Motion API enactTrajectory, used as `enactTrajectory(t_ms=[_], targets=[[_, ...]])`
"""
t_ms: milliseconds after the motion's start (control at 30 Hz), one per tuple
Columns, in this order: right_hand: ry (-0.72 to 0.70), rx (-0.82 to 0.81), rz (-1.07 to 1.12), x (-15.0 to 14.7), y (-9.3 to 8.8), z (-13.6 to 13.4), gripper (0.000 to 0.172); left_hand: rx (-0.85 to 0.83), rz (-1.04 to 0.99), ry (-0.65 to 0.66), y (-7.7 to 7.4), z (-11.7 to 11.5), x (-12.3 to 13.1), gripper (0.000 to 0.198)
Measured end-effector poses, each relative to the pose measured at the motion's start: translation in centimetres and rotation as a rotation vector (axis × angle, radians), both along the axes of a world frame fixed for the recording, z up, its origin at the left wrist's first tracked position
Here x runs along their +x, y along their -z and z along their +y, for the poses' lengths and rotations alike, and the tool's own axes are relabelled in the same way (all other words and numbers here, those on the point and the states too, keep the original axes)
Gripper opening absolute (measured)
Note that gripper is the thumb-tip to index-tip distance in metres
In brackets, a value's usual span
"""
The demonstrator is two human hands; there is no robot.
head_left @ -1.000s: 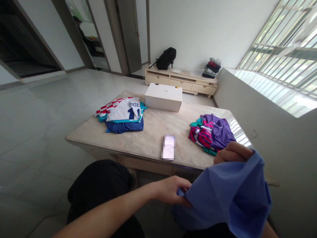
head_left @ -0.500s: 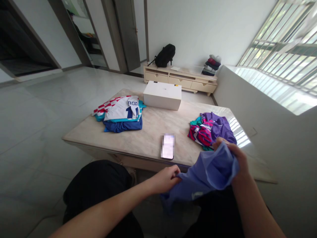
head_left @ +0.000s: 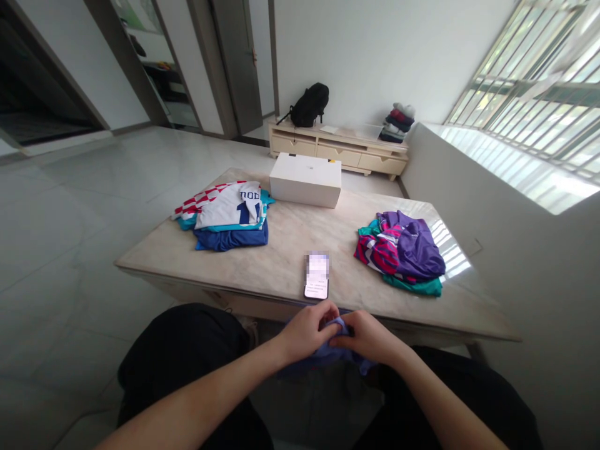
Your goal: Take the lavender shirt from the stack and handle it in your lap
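Both hands meet just below the near edge of the marble table [head_left: 281, 262]. My left hand [head_left: 304, 331] and my right hand [head_left: 368, 337] are closed on a bunched blue-violet garment [head_left: 328, 353], which hangs between my knees and is mostly hidden under the hands. A phone [head_left: 317, 276] lies on the table right in front of them. A folded stack of jerseys [head_left: 225, 215] sits at the table's left, topped by a white numbered one. A loose heap of purple, pink and teal shirts [head_left: 403, 250] lies at the right.
A white box [head_left: 305, 180] stands at the table's far edge. Behind it is a low cream cabinet [head_left: 337, 150] with a black backpack [head_left: 309, 105] and a pile of clothes [head_left: 396, 122]. A low white wall [head_left: 492, 237] runs along the right under a barred window.
My right hand has come down and left with the blue-violet garment, from raised at the right to touching my left hand. The cloth went from spread wide to bunched small.
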State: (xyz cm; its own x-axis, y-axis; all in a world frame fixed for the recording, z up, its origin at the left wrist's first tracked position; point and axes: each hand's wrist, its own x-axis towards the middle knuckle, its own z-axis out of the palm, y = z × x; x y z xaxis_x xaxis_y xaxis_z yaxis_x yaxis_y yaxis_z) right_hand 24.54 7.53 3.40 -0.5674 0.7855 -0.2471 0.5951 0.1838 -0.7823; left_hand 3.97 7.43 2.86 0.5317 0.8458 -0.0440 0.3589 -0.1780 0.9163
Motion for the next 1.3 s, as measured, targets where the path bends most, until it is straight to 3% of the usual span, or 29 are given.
enactTrajectory(t_ms=[100, 233, 367, 600, 700, 900, 1033, 1167, 1300], targets=[[-0.01, 0.021, 0.01, 0.4, 0.0, 0.6, 0.017, -0.004, 0.117, 0.023, 0.1, 0.4, -0.5, 0.025], [0.0, 0.008, 0.063, 1.3, -0.5, 1.1, 0.017, -0.035, 0.248, 0.163, 0.5, 0.6, -1.1, 0.038], [0.095, 0.024, 0.094, 2.7, -1.1, 1.6, 0.023, -0.015, 0.385, 0.287, 0.6, 0.5, -1.2, 0.014], [0.195, -0.009, 0.122, 4.6, -2.5, 2.3, 0.03, 0.052, 0.613, 0.291, 0.6, 0.9, -1.5, 0.016], [0.205, -0.065, 0.09, 4.8, -2.5, 2.1, 0.027, 0.063, 0.648, 0.296, -0.1, 1.6, -2.8, 0.013], [0.096, -0.073, -0.047, 4.2, -1.5, 1.9, 0.013, 0.038, 0.57, 0.32, -3.8, 3.1, -6.4, 0.017], [0.007, -0.024, -0.071, 3.3, -0.8, 1.7, 0.021, -0.056, 0.343, 0.297, -5.7, 3.3, -7.4, 0.022], [-0.037, 0.011, 0.02, 2.3, -1.1, 1.5, 0.036, -0.141, 0.175, 0.245, -6.0, 3.0, -7.1, 0.02], [-0.076, -0.06, 0.099, 1.2, -1.6, 1.1, 0.04, -0.132, 0.133, 0.213, -5.0, 2.7, -6.3, 0.021]])
